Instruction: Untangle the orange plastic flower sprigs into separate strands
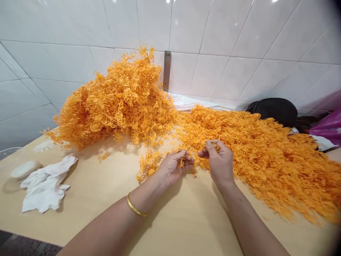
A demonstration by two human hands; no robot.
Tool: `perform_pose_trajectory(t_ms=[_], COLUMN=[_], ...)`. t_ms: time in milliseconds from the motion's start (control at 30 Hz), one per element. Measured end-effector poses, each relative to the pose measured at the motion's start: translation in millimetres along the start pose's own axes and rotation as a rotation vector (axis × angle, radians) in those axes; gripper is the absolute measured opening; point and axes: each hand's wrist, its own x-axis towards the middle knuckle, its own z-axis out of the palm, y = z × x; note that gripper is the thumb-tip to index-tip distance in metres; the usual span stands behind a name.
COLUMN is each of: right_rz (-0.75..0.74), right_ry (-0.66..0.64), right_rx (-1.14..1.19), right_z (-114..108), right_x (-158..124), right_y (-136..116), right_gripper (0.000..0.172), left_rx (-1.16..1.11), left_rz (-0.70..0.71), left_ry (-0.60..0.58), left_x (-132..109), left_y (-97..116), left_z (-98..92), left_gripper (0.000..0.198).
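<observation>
My left hand (pixel 174 166) is curled around a small orange plastic sprig (pixel 182 160), with a gold bangle (pixel 135 208) on its wrist. My right hand (pixel 218 160) pinches another bit of orange plastic just to the right of it. Both hands hover over the tan table (pixel 106 192) at the near edge of a wide flat spread of orange plastic pieces (pixel 266 156). A tall tangled heap of orange plastic sprigs (pixel 117 99) rises at the back left. A small clump of sprigs (pixel 149 164) lies by my left hand.
A crumpled white cloth (pixel 45 185) and a pale round object (pixel 25 169) lie at the left edge. A black bag (pixel 275 110) and purple plastic (pixel 329 128) sit at the back right. White tiled wall (pixel 226 46) with a metal bracket (pixel 167 70) stands behind.
</observation>
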Motion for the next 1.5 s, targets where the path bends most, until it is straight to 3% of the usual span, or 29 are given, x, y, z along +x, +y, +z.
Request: perform_pose_trajectory(t_ms=[167, 300, 433, 633, 733, 833, 1000, 1067, 1133, 1233, 1333, 1500], right_rz=[0.199, 0.251, 0.21, -0.044, -0.151, -0.231, -0.139, -0.112, -0.052, 0.046, -0.013, -0.264], right_ry=[-0.27, -0.482, -0.529, -0.596, -0.589, -0.632, -0.936, -0.882, -0.712, -0.564, -0.538, -0.621], right_rx=[-0.004, -0.063, -0.131, -0.348, -0.513, -0.576, -0.371, -0.312, -0.251, -0.124, -0.137, -0.289], right_z=[5.5, 6.9, 9.9, 20.2, 24.3, 24.6, 14.6, 7.2, 0.1, -5.9, -3.0, 11.0], right_x=[-11.1, -17.7, -23.7, -31.9, -36.4, -40.6, -42.5, -35.9, -25.7, -14.3, -15.3, -23.5], right_y=[0.3, -1.2, -2.2, 6.1, 6.3, -3.2, -31.0, -35.3, -32.4, -21.2, -13.9, -9.8], right_gripper=[0.022, 0.023, 0.019, 0.02, 0.007, 0.015, 0.022, 0.018, 0.01, 0.016, 0.025, 0.037], left_rx=[-0.128, -0.204, -0.221, -0.163, -0.152, -0.16, -0.179, -0.11, 0.037, 0.242, 0.351, 0.497], left_rz=[-0.035, 0.014, 0.039, 0.048, 0.029, 0.02, 0.128, 0.185, 0.223, 0.26, 0.294, 0.446], left_ry=[0.024, 0.03, 0.042, 0.043, 0.019, 0.047, 0.17, 0.146, 0.076, 0.02, 0.032, -0.046], left_x=[4.5, 7.4, 11.2, 12.4, 10.2, 11.0, 16.1, 14.3, 10.1, 3.4, 1.0, 2.2], left_y=[2.6, 2.9, 3.6, 3.9, 4.9, 8.8, 23.0, 23.8, 18.6, 5.9, -2.3, -6.8], left_z=[-4.4, -8.5, -11.0, -10.9, -9.3, -9.3, -12.6, -12.8, -11.7, -9.0, -8.1, -10.2], left_gripper=[0.015, 0.016, 0.017, 0.018, 0.021, 0.024, 0.028, 0.025, 0.016, 0.013, 0.016, 0.011])
